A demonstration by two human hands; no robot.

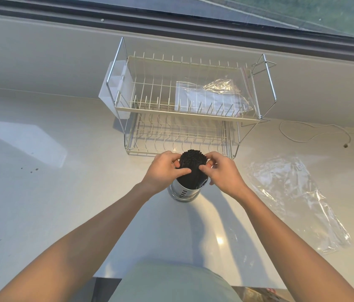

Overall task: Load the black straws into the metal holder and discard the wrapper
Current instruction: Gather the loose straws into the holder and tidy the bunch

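- Right now the black straws [191,168] stand as one tight bundle inside the metal holder [183,191], their upper ends well above its rim.
- Both hands close on the bundle from opposite sides: the left hand [163,168] has its thumb across the near face and its fingers [175,159] curled round the far side, and the right hand [221,171] mirrors it.
- Judged from that, the fingers are clamped on the straws to keep them gathered and upright while they settle into the holder, which looks only a little wider than the bundle.
- The holder sits on the pale surface [63,203], just in front of the dish rack [189,110]; the rack's lower tier is close behind the hands, so there is little room to tip the bundle away from the person.
- The clear wrapper [291,192] lies flat and crumpled on the surface to the right, well apart from the holder and not yet discarded.
- Open room lies to the left and toward the person; the near edge of the surface runs just in front of the body.
- A thin cord [315,131] lies beyond the wrapper, clear of any reach toward it.
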